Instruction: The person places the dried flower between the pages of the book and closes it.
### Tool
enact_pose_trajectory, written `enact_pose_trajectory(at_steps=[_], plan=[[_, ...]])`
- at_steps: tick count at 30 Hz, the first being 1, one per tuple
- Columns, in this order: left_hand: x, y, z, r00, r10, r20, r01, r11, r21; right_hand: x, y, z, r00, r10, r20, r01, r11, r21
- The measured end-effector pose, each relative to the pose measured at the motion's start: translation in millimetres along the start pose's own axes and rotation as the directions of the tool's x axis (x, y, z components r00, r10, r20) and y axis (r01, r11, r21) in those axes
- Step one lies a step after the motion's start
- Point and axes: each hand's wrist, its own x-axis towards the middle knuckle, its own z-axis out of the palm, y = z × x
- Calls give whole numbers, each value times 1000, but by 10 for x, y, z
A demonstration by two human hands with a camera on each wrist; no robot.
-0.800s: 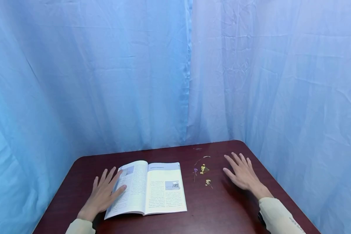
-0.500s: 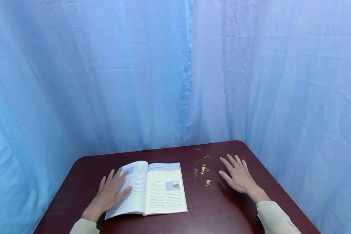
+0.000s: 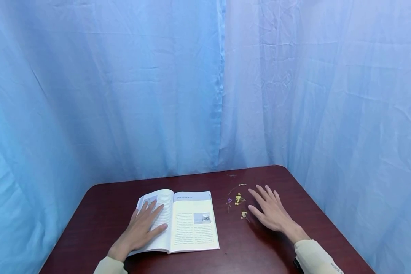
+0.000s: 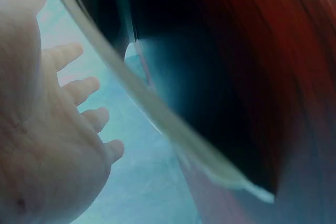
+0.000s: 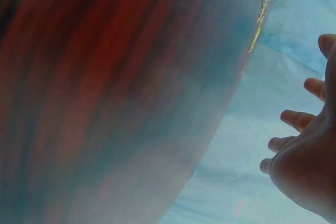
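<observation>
Both hands have come inward over the last moment, while the book and the flowers lie where they were. The left hand [image 3: 140, 228] has slid from the outer edge of the open book [image 3: 193, 228] farther across the left page [image 3: 165, 199], so its fingers now cover part of the print and reach toward the spine. The right hand [image 3: 271, 213] has come in from the right and is now near the small flowers on the table [image 3: 89, 220].

The left grip is open, its fingers spread and holding nothing; whether any fingertip touches the paper cannot be told for sure. The right grip is open too, fingers fanned and thumb apart, with nothing in it, and it appears to hang above the wood, its shadow lying below.

The flowers lie just beyond the book's right edge: a thin sprig [image 3: 242, 185] farthest back, a purple flower [image 3: 229, 200], an upper yellow sprig [image 3: 238, 198] beside it, and a lower yellow sprig [image 3: 244, 215] closest to the right thumb. As a judgement, the shift brings each hand close to its nearest thing, yet nothing has been lifted.
</observation>
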Motion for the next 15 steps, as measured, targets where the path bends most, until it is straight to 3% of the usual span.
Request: enact_pose_trajectory(at_steps=[8, 15], plan=[[61, 0, 100, 997, -57, 60, 62, 995, -75, -8, -94, 26, 1000, -12, 9, 11, 1000, 26], [99, 20, 104, 993, -84, 88, 93, 991, -101, -7, -177, -11, 999, -4, 40, 0, 996, 90]])
